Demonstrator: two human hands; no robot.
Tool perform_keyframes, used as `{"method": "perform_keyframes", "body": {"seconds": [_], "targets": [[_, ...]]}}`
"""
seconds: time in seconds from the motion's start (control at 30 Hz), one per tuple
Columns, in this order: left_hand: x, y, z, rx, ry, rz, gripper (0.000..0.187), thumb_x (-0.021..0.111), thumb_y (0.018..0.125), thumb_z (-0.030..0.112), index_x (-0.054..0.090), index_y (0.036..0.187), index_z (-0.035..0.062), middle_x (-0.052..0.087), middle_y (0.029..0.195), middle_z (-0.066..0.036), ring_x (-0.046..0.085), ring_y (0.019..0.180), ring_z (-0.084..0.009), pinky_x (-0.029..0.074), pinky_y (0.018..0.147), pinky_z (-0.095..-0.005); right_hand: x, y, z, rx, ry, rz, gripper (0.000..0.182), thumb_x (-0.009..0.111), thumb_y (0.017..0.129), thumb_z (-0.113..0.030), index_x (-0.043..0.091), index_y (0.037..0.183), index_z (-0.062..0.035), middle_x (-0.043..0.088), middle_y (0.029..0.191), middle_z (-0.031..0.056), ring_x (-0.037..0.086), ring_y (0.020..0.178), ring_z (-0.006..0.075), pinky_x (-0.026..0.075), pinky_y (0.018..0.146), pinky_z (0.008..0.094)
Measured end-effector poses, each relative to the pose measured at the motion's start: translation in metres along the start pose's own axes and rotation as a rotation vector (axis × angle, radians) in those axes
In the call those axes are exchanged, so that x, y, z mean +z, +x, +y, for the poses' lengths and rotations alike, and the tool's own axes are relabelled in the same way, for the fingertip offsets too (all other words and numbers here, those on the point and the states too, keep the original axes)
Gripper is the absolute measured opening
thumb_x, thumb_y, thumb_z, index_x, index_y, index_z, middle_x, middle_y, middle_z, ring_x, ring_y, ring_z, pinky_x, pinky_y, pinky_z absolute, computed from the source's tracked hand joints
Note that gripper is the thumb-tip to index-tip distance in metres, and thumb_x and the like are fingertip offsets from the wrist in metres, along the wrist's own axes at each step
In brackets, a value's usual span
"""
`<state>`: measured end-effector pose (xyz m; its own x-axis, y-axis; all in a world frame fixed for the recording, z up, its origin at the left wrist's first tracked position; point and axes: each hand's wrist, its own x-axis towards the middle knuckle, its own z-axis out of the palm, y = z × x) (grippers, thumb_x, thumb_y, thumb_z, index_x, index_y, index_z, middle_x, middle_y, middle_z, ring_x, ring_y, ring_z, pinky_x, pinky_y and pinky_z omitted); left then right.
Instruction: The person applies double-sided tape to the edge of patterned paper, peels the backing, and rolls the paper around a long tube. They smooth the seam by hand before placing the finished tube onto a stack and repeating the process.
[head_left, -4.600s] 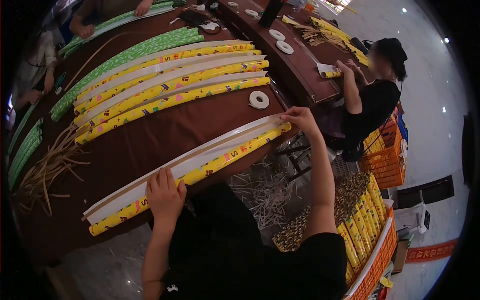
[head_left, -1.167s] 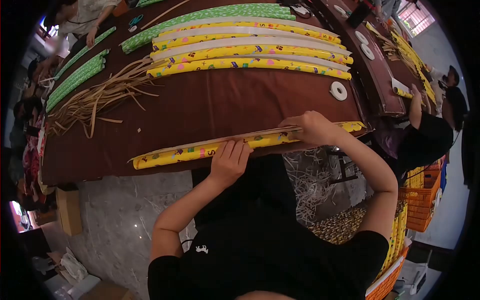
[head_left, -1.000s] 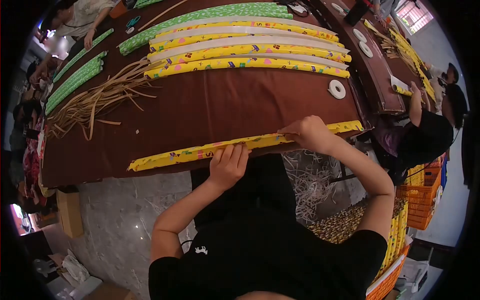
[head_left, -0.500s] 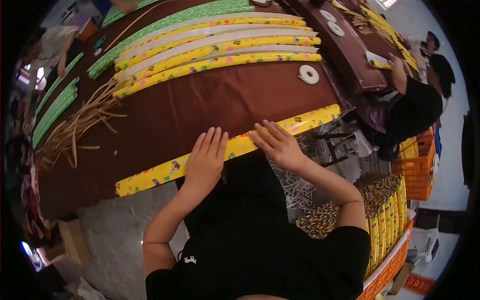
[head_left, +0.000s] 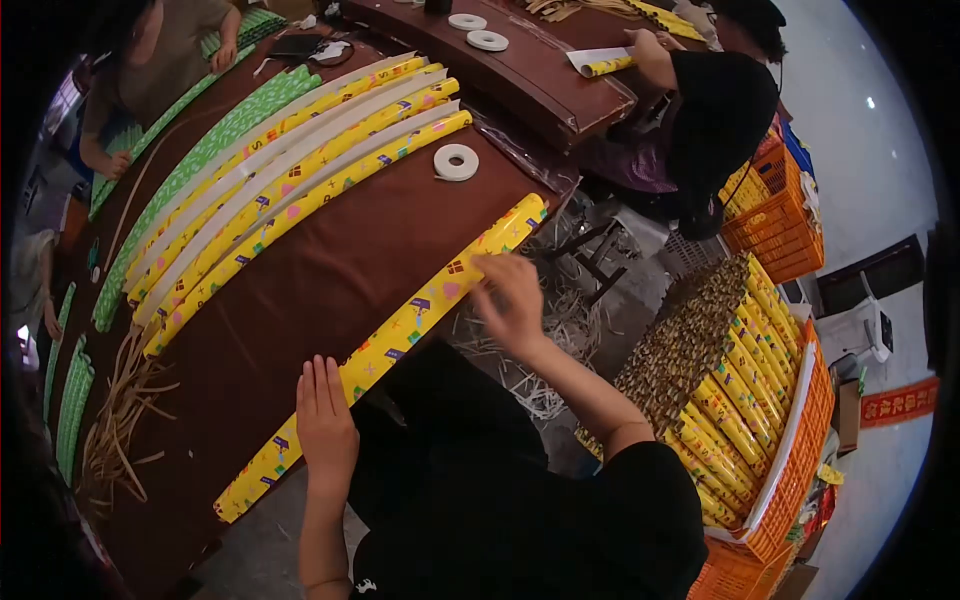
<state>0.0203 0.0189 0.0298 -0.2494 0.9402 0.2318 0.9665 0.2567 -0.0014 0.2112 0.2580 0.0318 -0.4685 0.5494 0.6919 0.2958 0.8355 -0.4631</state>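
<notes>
A yellow patterned roll of wrapping paper [head_left: 408, 322] lies along the table's near edge. My left hand [head_left: 326, 425] rests flat on its nearer half, fingers stretched out and side by side. At the farther half is my right hand [head_left: 512, 303], fingers apart and slightly bent, fingertips right at the roll's surface. Beyond the roll, a white ring of tape [head_left: 456, 162] lies on the brown tabletop [head_left: 330, 245].
Yellow rolls with partly unwound sheets [head_left: 330, 185] and green rolls [head_left: 205, 185] lie farther back. Brown strips [head_left: 125, 420] are heaped at left. An orange crate [head_left: 795, 450] full of yellow rolls stands at right. One person [head_left: 720, 110] works at another table; another person [head_left: 165, 75] is at far left.
The view has turned to the right. My right hand has slid along the roll toward its far end, fingers now more bent. My left hand stays flat on the roll, nearer its other end.
</notes>
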Motion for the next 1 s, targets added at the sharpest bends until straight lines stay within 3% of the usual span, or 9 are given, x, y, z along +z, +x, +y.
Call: {"method": "perform_keyframes", "body": {"seconds": [0.03,0.07,0.1,0.27,0.5,0.73,0.83,0.9,1.0], "targets": [[0.001,-0.001,-0.001,0.001,0.0,0.0,0.061,0.049,0.076,-0.011,0.043,0.136,-0.0085,0.048,0.138,-0.024,0.044,0.133,-0.0382,0.036,0.112,-0.0462,-0.003,0.0,0.016,0.219,0.037,0.186,0.02,0.068,0.086,-0.006,0.068,0.105,-0.0031,0.067,0.104,0.0088,0.062,0.094,0.0228,0.049,0.084,0.0325],[0.001,-0.001,-0.001,0.001,0.001,-0.003,0.062,0.049,0.075,-0.011,0.043,0.137,-0.0085,0.047,0.139,-0.024,0.043,0.133,-0.0382,0.035,0.112,-0.0462,-0.006,-0.006,0.04,0.566,0.21,0.273,0.017,0.067,0.09,-0.01,0.068,0.104,-0.0006,0.067,0.094,0.0037,0.062,0.084,0.0126,0.048,0.073,0.0233],[0.0,-0.001,-0.001,0.012,0.001,-0.006,0.062,0.049,0.075,-0.011,0.043,0.137,-0.0085,0.047,0.139,-0.024,0.043,0.133,-0.0382,0.035,0.112,-0.0462,-0.013,0.001,0.054,0.818,0.499,0.368,0.021,0.067,0.092,-0.016,0.067,0.103,0.0013,0.065,0.085,-0.0003,0.058,0.075,0.0062,0.047,0.069,0.0208],[0.002,-0.001,-0.003,0.007,-0.01,-0.029,0.065,0.049,0.074,-0.011,0.04,0.138,-0.009,0.044,0.141,-0.024,0.04,0.135,-0.0385,0.033,0.113,-0.0469,-0.031,0.004,0.114,1.192,0.692,0.159,0.029,0.071,0.089,-0.03,0.069,0.1,-0.0024,0.064,0.078,-0.0006,0.049,0.056,0.0048,0.038,0.049,0.022],[-0.003,0.001,0.0,-0.012,-0.038,-0.054,0.067,0.05,0.072,-0.012,0.039,0.139,-0.0092,0.043,0.142,-0.025,0.038,0.137,-0.0389,0.031,0.114,-0.0476,-0.039,0.018,0.139,1.34,0.904,0.108,0.024,0.071,0.089,-0.029,0.069,0.096,-0.0056,0.057,0.071,-0.0043,0.04,0.051,0.0035,0.026,0.041,0.0191],[-0.002,0.0,-0.001,-0.006,-0.051,-0.069,0.07,0.052,0.071,-0.013,0.038,0.139,-0.009,0.042,0.143,-0.025,0.036,0.138,-0.0392,0.028,0.116,-0.0481,-0.041,0.02,0.151,1.354,0.998,0.132,0.018,0.071,0.089,-0.023,0.069,0.094,-0.0054,0.058,0.071,-0.0044,0.041,0.051,0.0016,0.023,0.039,0.0179],[-0.002,0.0,-0.001,-0.004,-0.047,-0.064,0.071,0.053,0.071,-0.014,0.038,0.139,-0.0089,0.042,0.143,-0.025,0.036,0.138,-0.0392,0.028,0.116,-0.0481,-0.039,0.02,0.149,1.233,0.882,0.191,0.016,0.072,0.088,-0.019,0.07,0.093,-0.004,0.061,0.074,-0.0034,0.044,0.054,0.0016,0.028,0.043,0.0181],[-0.003,0.0,0.0,0.0,-0.045,-0.056,0.071,0.053,0.07,-0.014,0.038,0.139,-0.0089,0.042,0.143,-0.025,0.035,0.138,-0.0392,0.028,0.116,-0.048,-0.037,0.024,0.135,0.977,0.524,0.232,0.017,0.073,0.087,-0.021,0.072,0.096,-0.0069,0.06,0.073,-0.0074,0.043,0.056,0.0006,0.032,0.048,0.0174],[-0.004,0.0,0.001,-0.012,-0.048,-0.075,0.071,0.053,0.07,-0.013,0.038,0.139,-0.0087,0.041,0.143,-0.025,0.035,0.138,-0.0391,0.028,0.116,-0.0479,-0.033,0.024,0.134,0.838,0.494,0.206,0.018,0.073,0.086,-0.018,0.074,0.1,-0.0065,0.066,0.079,-0.0056,0.047,0.06,-0.0004,0.035,0.05,0.0176]]}}
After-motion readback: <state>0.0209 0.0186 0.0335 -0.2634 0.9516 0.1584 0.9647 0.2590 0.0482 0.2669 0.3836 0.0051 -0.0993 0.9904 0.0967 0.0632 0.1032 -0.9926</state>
